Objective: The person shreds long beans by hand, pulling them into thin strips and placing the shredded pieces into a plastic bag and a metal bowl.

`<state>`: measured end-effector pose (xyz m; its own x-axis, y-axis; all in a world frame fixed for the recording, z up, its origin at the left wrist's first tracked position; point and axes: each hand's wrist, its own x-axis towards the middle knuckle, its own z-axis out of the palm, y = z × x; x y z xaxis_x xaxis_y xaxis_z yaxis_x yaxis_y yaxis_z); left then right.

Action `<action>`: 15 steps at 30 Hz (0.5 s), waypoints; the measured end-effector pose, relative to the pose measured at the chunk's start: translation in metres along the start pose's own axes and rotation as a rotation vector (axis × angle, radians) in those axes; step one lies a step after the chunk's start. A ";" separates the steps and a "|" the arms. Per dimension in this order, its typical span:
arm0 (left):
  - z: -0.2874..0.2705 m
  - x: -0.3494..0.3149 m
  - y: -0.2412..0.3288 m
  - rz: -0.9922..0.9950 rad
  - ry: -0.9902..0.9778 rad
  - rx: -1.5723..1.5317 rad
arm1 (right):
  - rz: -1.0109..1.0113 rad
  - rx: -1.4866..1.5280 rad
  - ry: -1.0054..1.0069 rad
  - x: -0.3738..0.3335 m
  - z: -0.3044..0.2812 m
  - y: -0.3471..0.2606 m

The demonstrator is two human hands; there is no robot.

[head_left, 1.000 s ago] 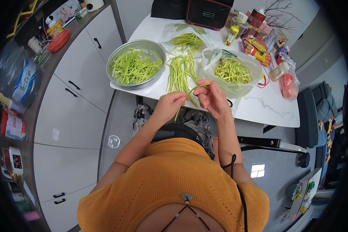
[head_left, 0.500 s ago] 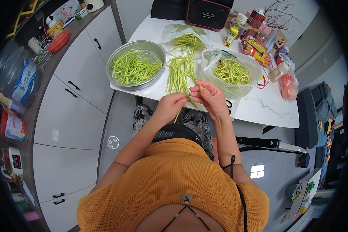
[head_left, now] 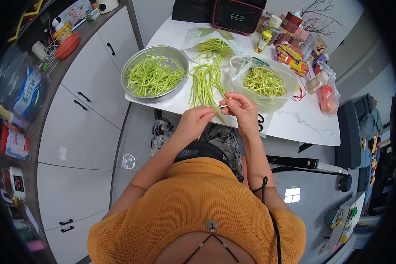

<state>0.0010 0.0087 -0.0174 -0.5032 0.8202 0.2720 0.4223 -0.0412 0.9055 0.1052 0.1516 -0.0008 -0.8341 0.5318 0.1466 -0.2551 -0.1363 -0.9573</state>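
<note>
Taking 12 o'clock as straight ahead of the person and the busy fingers as the dial's centre, I see a round metal bowl (head_left: 163,50) at 10 o'clock, its smooth grey wall circling a heap of short green pieces (head_left: 154,77) pointing every which way. Then comes the left hand (head_left: 196,120), thumb and fingertips pinched narrow around the lower part of 1 slim green stem (head_left: 218,108). At 12 o'clock lie long loose stems (head_left: 202,86), stretched mostly along the 12-to-6 line, beneath a thin, crinkled clear bag (head_left: 193,42). The pinched stem sits between the 2 hands at the worktop's near edge, its long axis slanting from about 7 o'clock up to 1. At its upper end the right hand (head_left: 241,112) has its thumb and fingertips closed narrowly on it. Black loop handles (head_left: 260,119) show just beside that wrist, at 3 o'clock. At 2 o'clock a slack, translucent bag (head_left: 268,103) holds more cut pieces on the glossy white worktop (head_left: 310,123), veined like marble.
</note>
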 end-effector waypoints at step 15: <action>0.001 -0.002 0.004 0.102 0.038 0.071 | -0.080 -0.057 0.057 -0.001 0.000 -0.002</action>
<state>0.0038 0.0075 -0.0149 -0.4829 0.7915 0.3746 0.5245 -0.0812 0.8476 0.1068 0.1515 0.0013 -0.7827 0.5860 0.2098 -0.2898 -0.0448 -0.9560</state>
